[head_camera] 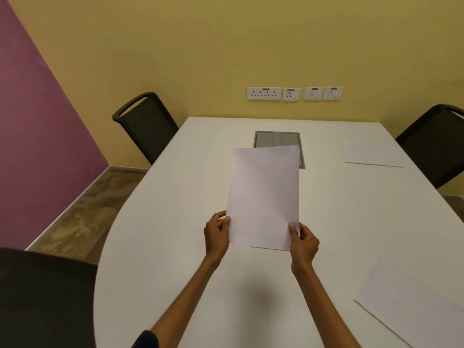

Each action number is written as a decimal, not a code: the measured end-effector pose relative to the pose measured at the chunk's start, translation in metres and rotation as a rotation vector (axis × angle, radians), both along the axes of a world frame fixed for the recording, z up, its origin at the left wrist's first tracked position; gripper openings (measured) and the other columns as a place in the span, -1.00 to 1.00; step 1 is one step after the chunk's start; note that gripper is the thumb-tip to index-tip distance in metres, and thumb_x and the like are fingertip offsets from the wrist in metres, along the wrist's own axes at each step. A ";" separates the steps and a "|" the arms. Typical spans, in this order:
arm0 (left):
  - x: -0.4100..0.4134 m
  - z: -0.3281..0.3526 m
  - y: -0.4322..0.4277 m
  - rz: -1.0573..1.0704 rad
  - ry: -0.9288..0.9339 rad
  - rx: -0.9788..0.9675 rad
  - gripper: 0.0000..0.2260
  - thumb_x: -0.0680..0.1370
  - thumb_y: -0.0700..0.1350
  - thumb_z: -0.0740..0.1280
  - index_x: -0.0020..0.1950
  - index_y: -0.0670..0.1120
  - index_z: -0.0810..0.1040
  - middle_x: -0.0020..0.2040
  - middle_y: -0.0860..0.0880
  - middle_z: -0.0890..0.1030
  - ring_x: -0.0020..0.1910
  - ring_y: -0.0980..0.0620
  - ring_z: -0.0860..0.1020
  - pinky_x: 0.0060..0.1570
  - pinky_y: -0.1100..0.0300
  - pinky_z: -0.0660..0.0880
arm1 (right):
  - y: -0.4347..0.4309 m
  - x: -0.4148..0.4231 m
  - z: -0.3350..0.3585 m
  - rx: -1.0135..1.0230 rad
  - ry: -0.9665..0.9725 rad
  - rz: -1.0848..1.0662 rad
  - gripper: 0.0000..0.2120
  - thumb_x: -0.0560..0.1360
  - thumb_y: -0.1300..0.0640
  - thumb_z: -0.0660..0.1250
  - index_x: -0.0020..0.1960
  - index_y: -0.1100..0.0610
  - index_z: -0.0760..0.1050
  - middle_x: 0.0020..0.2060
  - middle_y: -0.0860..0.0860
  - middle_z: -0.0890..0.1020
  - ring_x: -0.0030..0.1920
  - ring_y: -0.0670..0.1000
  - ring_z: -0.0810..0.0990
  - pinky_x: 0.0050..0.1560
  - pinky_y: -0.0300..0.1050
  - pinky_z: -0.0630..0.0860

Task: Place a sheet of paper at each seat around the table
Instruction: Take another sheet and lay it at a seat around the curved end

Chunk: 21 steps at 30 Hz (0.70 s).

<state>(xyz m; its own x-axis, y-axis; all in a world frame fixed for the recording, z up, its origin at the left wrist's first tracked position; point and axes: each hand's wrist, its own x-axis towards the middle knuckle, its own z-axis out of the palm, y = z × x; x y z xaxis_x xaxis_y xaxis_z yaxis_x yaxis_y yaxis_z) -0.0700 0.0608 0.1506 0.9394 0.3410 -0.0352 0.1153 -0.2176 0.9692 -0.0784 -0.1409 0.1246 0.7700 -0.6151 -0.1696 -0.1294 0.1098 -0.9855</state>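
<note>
Watching through the head camera, I note both hands out over the white table (pixel 163 222), each pinching a lower corner of one blank sheet of paper (pixel 263 197). Left hand (pixel 217 234): thumb pressed on the sheet's left edge, fingers curled behind it. Right hand (pixel 303 243): thumb on top near the bottom right corner, fingers curled underneath. The sheet is held lengthwise away from the body, over the middle of the table; its far edge overlaps the grey cable hatch (pixel 276 139) in my view. A thin shadow line runs under its near edge; I cannot tell whether that edge touches the tabletop. Two more sheets lie flat: the far sheet (pixel 371 153) at the right edge in front of the far right chair (pixel 434 146), the near sheet (pixel 406 297) at the lower right, angled and partly cut off by the frame. The far left chair (pixel 148 124) is pushed in at the table's far left corner; the near left chair (pixel 45 297) is just beside the table's curved end. White wall sockets (pixel 293 93) sit in a row on the yellow wall behind.
</note>
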 end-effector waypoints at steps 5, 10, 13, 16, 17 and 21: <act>-0.055 0.031 0.033 0.065 -0.056 -0.009 -0.80 0.60 -0.11 0.31 0.22 -0.09 0.56 -0.09 0.06 0.63 -0.13 0.26 0.58 -0.26 0.54 0.46 | 0.037 -0.041 0.026 -0.046 -0.073 0.101 -0.84 0.52 0.12 0.41 0.06 0.16 0.63 -0.10 0.04 0.68 -0.09 0.03 0.62 -0.05 -0.20 0.50; -0.107 0.050 0.071 0.105 -0.122 0.035 -0.85 0.61 -0.10 0.30 0.01 -0.18 0.59 -0.18 0.02 0.62 -0.21 0.10 0.56 -0.28 0.45 0.46 | 0.082 -0.077 0.044 -0.091 -0.118 0.191 -0.78 0.52 0.09 0.40 0.11 0.18 0.61 -0.05 0.05 0.67 -0.04 0.08 0.63 0.08 -0.04 0.57; -0.143 0.058 0.102 0.155 -0.141 0.053 -0.84 0.61 -0.11 0.31 -0.11 -0.16 0.57 -0.25 -0.02 0.60 -0.28 0.13 0.51 -0.31 0.42 0.42 | 0.114 -0.103 0.051 -0.096 -0.151 0.241 -0.78 0.53 0.09 0.38 0.11 0.19 0.60 -0.03 0.07 0.67 -0.02 0.08 0.62 0.08 -0.03 0.57; -0.185 0.066 0.134 0.204 -0.180 0.069 -0.80 0.61 -0.12 0.31 -0.23 -0.01 0.48 -0.34 0.11 0.51 -0.36 0.19 0.46 -0.37 0.48 0.38 | 0.147 -0.134 0.055 -0.091 -0.181 0.285 -0.81 0.54 0.10 0.38 0.09 0.17 0.60 -0.05 0.06 0.66 -0.04 0.07 0.61 0.01 -0.10 0.53; -0.202 0.068 0.144 0.220 -0.187 0.067 -0.79 0.61 -0.12 0.31 -0.24 -0.01 0.47 -0.34 0.11 0.50 -0.36 0.18 0.46 -0.38 0.49 0.38 | 0.159 -0.147 0.057 -0.097 -0.191 0.299 -0.81 0.54 0.10 0.38 0.10 0.17 0.60 -0.05 0.06 0.66 -0.04 0.07 0.61 -0.02 -0.14 0.52; -0.269 0.074 0.186 0.270 -0.200 0.057 -0.82 0.61 -0.12 0.30 -0.20 -0.06 0.48 -0.32 0.07 0.51 -0.34 0.15 0.47 -0.37 0.45 0.41 | 0.208 -0.206 0.061 -0.107 -0.223 0.339 -0.82 0.54 0.10 0.37 0.09 0.17 0.59 -0.06 0.05 0.65 -0.07 0.05 0.61 -0.13 -0.26 0.47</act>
<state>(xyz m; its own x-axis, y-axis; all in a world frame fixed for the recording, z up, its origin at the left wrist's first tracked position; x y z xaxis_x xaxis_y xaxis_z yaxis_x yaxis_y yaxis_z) -0.3385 0.2467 0.2245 0.8016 0.5741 0.1671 -0.0151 -0.2600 0.9655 -0.2841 0.0671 0.1859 0.9425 -0.3255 0.0753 0.0773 -0.0069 -0.9970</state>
